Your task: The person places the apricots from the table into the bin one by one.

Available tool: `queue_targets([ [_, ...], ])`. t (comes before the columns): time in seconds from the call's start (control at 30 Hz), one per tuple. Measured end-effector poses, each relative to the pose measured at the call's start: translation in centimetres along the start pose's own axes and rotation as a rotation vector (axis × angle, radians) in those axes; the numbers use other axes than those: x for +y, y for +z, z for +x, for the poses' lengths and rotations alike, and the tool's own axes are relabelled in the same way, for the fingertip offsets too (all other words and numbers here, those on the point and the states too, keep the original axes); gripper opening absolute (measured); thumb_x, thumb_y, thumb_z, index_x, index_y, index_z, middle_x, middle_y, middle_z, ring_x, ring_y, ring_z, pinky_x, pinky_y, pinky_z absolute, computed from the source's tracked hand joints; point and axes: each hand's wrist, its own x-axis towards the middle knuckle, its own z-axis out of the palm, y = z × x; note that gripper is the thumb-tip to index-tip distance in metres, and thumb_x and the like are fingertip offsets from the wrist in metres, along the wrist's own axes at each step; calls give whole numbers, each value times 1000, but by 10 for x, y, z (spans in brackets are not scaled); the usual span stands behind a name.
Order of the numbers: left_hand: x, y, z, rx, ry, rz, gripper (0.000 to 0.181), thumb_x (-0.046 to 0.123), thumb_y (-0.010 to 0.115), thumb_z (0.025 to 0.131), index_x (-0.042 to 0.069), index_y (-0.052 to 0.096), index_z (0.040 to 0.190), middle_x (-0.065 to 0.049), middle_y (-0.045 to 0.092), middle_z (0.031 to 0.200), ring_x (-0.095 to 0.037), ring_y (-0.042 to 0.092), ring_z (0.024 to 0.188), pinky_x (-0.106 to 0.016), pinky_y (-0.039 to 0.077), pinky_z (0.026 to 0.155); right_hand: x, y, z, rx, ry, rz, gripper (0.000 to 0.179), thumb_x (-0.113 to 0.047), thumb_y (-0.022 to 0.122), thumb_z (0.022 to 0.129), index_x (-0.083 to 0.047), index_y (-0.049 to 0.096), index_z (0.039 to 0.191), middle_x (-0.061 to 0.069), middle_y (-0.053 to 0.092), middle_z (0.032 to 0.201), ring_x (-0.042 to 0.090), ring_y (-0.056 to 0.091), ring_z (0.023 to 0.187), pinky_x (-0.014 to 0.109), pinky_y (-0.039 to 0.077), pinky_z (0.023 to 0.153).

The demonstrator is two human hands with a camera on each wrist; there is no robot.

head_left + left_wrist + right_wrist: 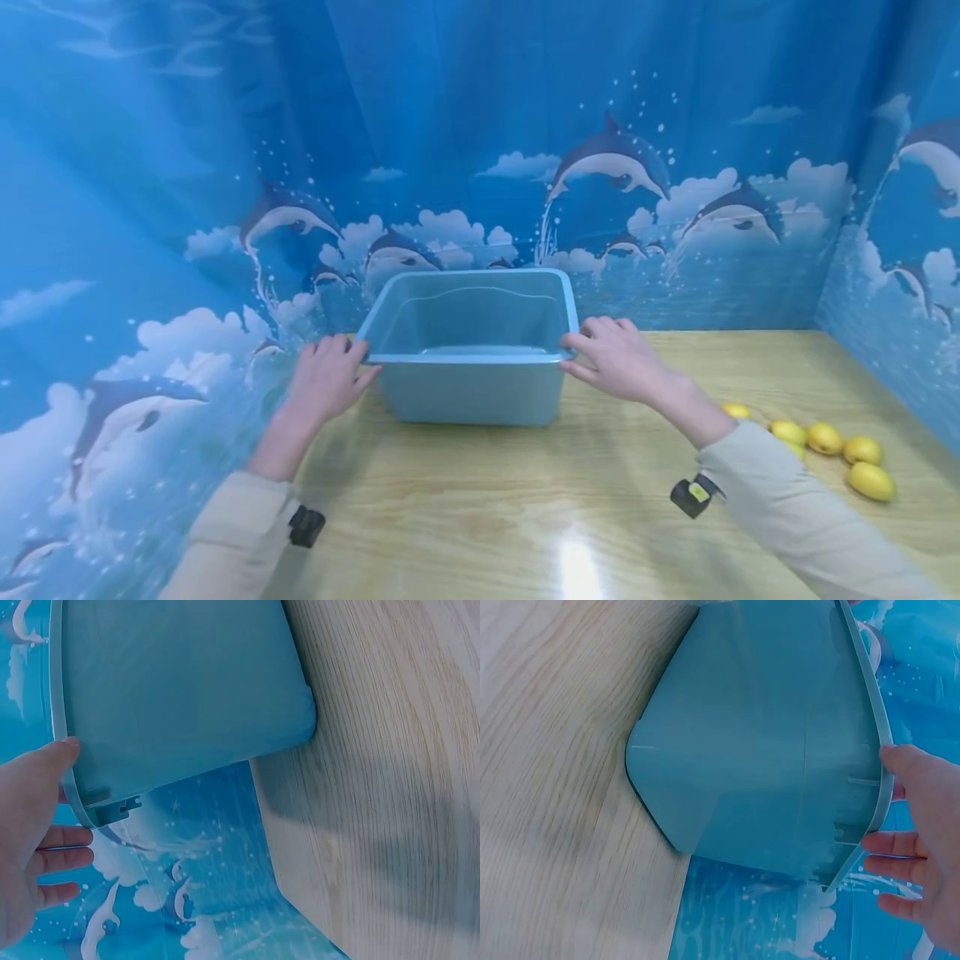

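A blue-grey plastic storage bin (472,392) without a lid stands on the wooden table, its inside bare. My left hand (326,379) grips the rim at the near left corner. In the left wrist view the thumb (66,750) lies over the rim's edge and the other fingers spread beyond it. At the near right corner, my right hand (617,358) pinches the rim the same way. The right wrist view shows that thumb (900,759) on the rim, with fingers on its far side.
Several yellow lemons (825,438) lie on the table (465,500) at the right, partly behind my right sleeve (787,492). A blue curtain (450,125) printed with dolphins hangs close behind the bin and along both sides.
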Motion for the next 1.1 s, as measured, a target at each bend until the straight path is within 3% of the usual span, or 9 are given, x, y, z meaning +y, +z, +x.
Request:
queue_targets([
  [0.17,9,2,2,78,37,-15,30,35,62,89,7,53,90,-18,56,92,-36,53,87,-46,42,67,8,-1,-8,11,5,-4,28,-37,62,88,-16,63,108,3,53,89,23,50,85,43,39,73],
  [0.37,21,2,7,62,44,-11,31,38,60,90,7,54,92,-18,57,98,-38,54,96,-51,42,78,16,-5,-18,13,21,-1,30,-37,63,88,-15,63,109,4,55,92,24,50,88,43,40,73],
  [0.5,28,0,10,73,67,16,31,38,60,89,8,52,88,-16,57,92,-38,56,92,-52,43,81,20,-7,-23,-4,48,-7,33,-39,62,88,-15,63,109,5,55,94,25,51,89,44,40,74],
  [0.67,36,0,13,95,85,52,32,40,61,88,9,51,86,-12,55,85,-33,57,84,-49,44,77,25,-10,-28,-29,80,-7,35,-40,62,87,-14,63,110,7,56,97,27,51,92,47,40,77],
  [0.9,50,0,15,125,107,62,33,40,62,87,10,50,85,-11,52,81,-31,56,79,-42,45,64,33,-15,-38,-46,108,-5,35,-39,64,86,-14,63,110,6,55,94,26,50,88,43,38,71],
  [1.1,60,0,17,164,143,64,32,39,63,87,10,50,83,-12,53,81,-30,57,79,-41,47,64,41,-18,-47,-49,132,6,36,-40,63,86,-13,62,111,8,56,98,27,51,91,43,38,71],
])
